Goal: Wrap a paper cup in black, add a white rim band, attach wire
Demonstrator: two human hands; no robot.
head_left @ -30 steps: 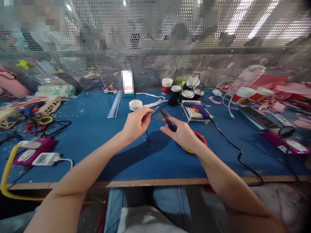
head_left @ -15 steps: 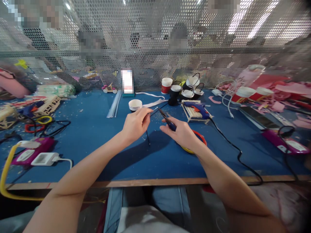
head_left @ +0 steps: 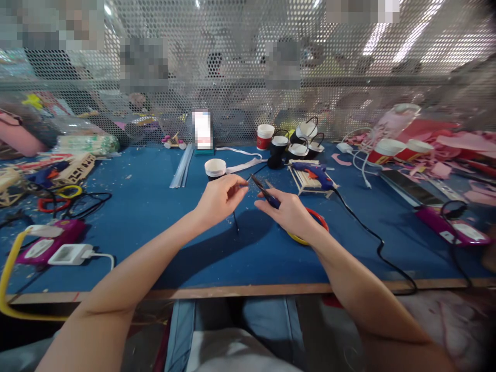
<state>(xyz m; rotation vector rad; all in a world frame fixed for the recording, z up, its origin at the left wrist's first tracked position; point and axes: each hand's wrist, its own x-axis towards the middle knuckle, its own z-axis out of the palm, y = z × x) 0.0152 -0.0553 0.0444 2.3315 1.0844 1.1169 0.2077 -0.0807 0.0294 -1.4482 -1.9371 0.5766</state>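
My left hand [head_left: 222, 199], fingers curled and pinched, is over the middle of the table. A thin black strip [head_left: 236, 222] hangs below its fingers. My right hand [head_left: 289, 209] is closed around dark pliers [head_left: 267, 194] with blue handles, their jaws parted and pointing toward my left fingertips. A short gap separates the jaws from my left hand. Just beyond my left hand stands a white-rimmed paper cup [head_left: 215, 167]. Red and yellow rounded loops [head_left: 320, 219] lie partly hidden under my right wrist.
Black-wrapped cups [head_left: 278, 150] with wire handles and a red cup [head_left: 265, 135] stand at the back. A blue glue gun [head_left: 315, 173] rests on a small wooden frame at right. Clear sticks [head_left: 181, 168] lie near a propped phone [head_left: 202, 132]. Purple power strips [head_left: 54, 240] flank both sides.
My left fingertips have loosened slightly and shifted a little, and the dark piece between them and the pliers shows less. My right hand has barely moved.
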